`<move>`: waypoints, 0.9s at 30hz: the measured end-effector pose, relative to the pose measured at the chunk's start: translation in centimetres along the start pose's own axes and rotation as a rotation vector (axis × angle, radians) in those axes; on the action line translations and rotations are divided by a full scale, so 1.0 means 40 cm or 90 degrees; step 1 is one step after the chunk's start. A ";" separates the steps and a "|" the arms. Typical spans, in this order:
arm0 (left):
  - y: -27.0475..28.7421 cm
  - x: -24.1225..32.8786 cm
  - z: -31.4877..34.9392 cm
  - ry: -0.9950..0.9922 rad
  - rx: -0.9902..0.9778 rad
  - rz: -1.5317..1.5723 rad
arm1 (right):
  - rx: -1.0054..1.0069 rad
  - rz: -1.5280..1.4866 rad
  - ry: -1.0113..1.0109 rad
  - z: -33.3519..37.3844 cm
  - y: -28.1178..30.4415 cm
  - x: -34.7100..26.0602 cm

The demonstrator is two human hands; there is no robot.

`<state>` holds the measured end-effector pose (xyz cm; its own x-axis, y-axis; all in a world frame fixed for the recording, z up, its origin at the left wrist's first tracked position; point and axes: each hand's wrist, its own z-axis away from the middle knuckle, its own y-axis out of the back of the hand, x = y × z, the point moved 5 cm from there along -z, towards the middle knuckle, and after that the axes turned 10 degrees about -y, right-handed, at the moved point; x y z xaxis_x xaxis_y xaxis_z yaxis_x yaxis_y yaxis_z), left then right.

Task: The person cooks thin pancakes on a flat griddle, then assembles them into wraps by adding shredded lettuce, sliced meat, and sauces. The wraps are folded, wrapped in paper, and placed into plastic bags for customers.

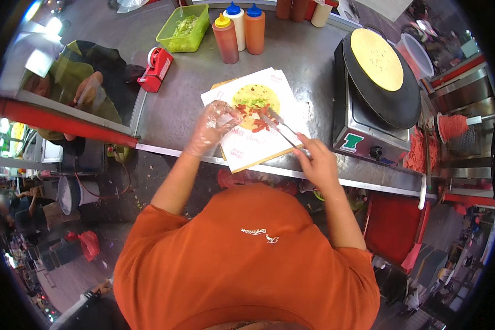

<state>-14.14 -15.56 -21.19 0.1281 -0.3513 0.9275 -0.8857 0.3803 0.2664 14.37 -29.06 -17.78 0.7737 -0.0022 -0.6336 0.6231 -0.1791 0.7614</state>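
Note:
A round yellow flatbread [240, 99] lies on printed white paper [250, 154] over a wooden board [261, 163]. Shredded lettuce [254, 102] and reddish meat pieces [261, 125] are scattered on the bread. My left hand [210, 126], in a clear plastic glove, is at the bread's left edge with its fingers bent together. Whatever those fingers hold, if anything, is hidden. Bare, my right hand [317, 163] grips metal tongs [282, 130] from the right, and their tips reach down to the meat.
Right of the board stands a round griddle [368, 104] carrying another flatbread [377, 59]. Sauce bottles [226, 41], a green lettuce tub [195, 41] and a red tape dispenser [156, 69] stand behind. Meat on a spit [454, 129] is far right; a person [85, 91] is at left.

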 end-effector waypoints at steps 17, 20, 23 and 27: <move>-0.111 -0.060 0.011 -0.221 -0.166 -0.514 | -0.010 0.056 -0.158 -0.009 -0.003 0.012; -0.116 -0.069 0.021 -0.210 -0.189 -0.516 | -0.057 0.107 -0.065 0.026 -0.013 0.023; -0.132 -0.071 0.022 -0.253 -0.207 -0.490 | -0.080 0.113 -0.070 0.034 -0.013 0.034; -0.145 -0.075 0.005 -0.248 -0.213 -0.565 | -0.079 0.053 -0.082 0.002 -0.011 0.000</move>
<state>-9.46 -16.88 -25.55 0.4700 -0.8531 0.2268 -0.3654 0.0459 0.9297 14.07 -29.06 -18.12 0.8075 -0.1386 -0.5734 0.5724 -0.0507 0.8184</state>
